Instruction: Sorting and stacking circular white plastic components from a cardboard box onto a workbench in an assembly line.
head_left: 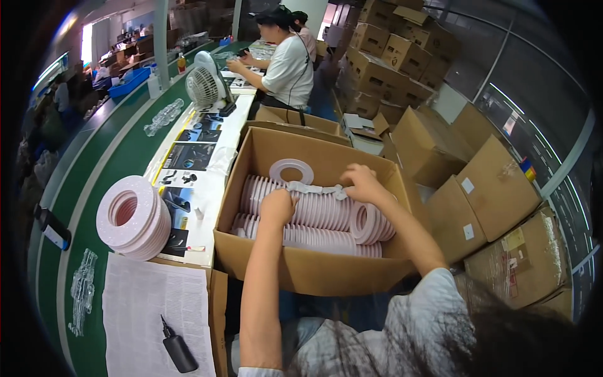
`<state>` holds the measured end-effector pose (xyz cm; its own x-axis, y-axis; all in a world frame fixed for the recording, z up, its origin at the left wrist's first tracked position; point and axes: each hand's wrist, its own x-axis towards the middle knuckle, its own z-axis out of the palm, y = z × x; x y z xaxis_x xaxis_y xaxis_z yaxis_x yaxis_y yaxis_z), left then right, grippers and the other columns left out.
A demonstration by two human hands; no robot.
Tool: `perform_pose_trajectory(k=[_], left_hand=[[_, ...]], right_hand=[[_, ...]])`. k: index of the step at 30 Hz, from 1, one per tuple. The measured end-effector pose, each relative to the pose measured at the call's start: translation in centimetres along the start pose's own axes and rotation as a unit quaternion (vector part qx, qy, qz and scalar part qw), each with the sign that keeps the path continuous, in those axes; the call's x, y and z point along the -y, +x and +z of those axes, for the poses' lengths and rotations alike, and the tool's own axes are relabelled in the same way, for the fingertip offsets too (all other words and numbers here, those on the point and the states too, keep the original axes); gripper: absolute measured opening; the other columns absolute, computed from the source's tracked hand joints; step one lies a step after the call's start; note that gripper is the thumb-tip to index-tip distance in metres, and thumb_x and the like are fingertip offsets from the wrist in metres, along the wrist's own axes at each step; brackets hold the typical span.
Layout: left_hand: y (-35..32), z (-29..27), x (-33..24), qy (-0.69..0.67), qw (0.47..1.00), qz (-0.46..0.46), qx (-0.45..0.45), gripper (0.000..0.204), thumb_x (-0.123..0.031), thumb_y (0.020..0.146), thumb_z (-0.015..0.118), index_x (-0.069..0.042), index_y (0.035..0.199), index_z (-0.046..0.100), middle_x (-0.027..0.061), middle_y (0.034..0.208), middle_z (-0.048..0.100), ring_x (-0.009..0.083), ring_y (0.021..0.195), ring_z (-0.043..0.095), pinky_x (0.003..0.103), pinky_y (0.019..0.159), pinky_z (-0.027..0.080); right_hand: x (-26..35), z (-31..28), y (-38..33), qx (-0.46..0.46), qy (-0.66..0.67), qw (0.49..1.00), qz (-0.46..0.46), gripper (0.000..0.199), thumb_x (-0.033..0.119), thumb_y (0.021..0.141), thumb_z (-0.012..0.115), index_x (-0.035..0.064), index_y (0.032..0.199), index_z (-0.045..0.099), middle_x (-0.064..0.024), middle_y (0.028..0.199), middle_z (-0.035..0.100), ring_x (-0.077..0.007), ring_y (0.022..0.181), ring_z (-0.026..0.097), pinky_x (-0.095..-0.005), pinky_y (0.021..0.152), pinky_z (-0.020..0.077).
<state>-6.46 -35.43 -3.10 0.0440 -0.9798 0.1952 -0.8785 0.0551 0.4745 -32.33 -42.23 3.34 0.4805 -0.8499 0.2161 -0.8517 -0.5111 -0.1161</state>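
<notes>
An open cardboard box (326, 275) in front of me holds rows of pale pink-white rings (314, 210), packed on edge. One ring (291, 164) leans flat-side up at the far inner wall. A crumpled whitish strip (314, 189) lies across the tops of the rings. My left hand (280, 206) is closed over the upper row, just below the strip's left end; what its fingers grip is hidden. At the strip's right end my right hand (365, 183) has its fingers bent and pinched on it. More rings (134, 217) stand stacked on the bench to my left.
A black bottle (179, 349) with a nozzle lies on a white sheet (141, 295). A fan (207, 85) stands on the bench, a clear plastic piece (164, 117) beside it. Two people sit farther along the bench. Cardboard boxes (433, 147) are stacked at right.
</notes>
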Motion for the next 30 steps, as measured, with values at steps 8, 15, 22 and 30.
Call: perform_pose_trajectory(k=[8,15,22,30], left_hand=[[-0.6,-0.9,-0.5,-0.016,0.994,-0.062,0.089,0.041,-0.040,0.087,0.061,0.000,0.094,0.071,0.0227,0.098,0.068,0.0366,0.094,0.066,0.044,0.081,0.053],[-0.6,2.2,2.6,-0.053,0.994,-0.048,0.086,0.028,-0.023,0.078,0.059,0.000,0.087,0.071,0.0247,0.093,0.067,0.0394,0.090,0.065,0.046,0.086,0.051],[-0.6,0.7,2.3,-0.055,0.996,-0.033,0.058,0.026,-0.024,0.081,0.059,-0.002,0.082,0.072,0.0220,0.088,0.069,0.0380,0.084,0.067,0.047,0.080,0.053],[-0.2,0.2,2.0,-0.259,0.934,-0.037,-0.243,0.034,-0.035,0.089,0.062,-0.004,0.100,0.068,0.0146,0.094,0.068,0.0305,0.092,0.065,0.045,0.078,0.047]], right_hand=[[-1.3,4.7,-6.9,0.279,-0.393,0.853,-0.202,0.029,0.024,0.062,0.073,0.0170,0.090,0.076,-0.0093,0.103,0.068,-0.0333,0.118,0.051,-0.0574,0.112,0.0196],[-1.6,6.5,-3.8,0.403,-0.412,0.786,-0.223,0.010,0.023,0.074,0.068,0.0181,0.074,0.078,-0.0021,0.072,0.071,-0.0254,0.085,0.068,-0.0645,0.112,0.0056],[4.1,-2.8,3.0,0.520,-0.298,0.784,-0.161,0.061,0.051,0.059,0.085,0.0202,0.110,0.073,0.0026,0.105,0.071,-0.0220,0.108,0.063,-0.0580,0.108,0.0299],[1.5,1.4,5.1,0.297,0.393,0.870,0.001,0.037,0.029,0.082,0.076,-0.0020,0.101,0.071,-0.0058,0.083,0.071,-0.0125,0.075,0.065,-0.0279,0.069,0.0533]])
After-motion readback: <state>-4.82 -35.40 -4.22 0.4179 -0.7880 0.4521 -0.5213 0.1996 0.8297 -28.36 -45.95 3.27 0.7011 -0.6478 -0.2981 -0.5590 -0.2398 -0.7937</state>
